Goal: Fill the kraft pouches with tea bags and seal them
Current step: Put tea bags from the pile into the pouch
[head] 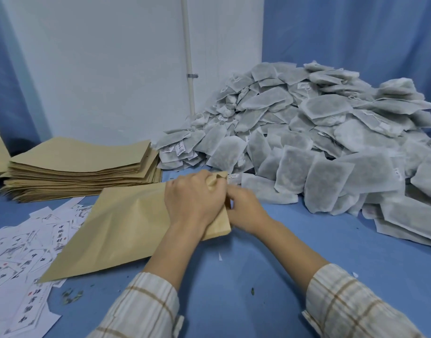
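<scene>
Left hand curled over the open end of a brown kraft pouch, gripping it. Right hand pinching the same edge. Pouch flat on blue table. Big tea bag heap just behind. Pouch stack far left.
</scene>
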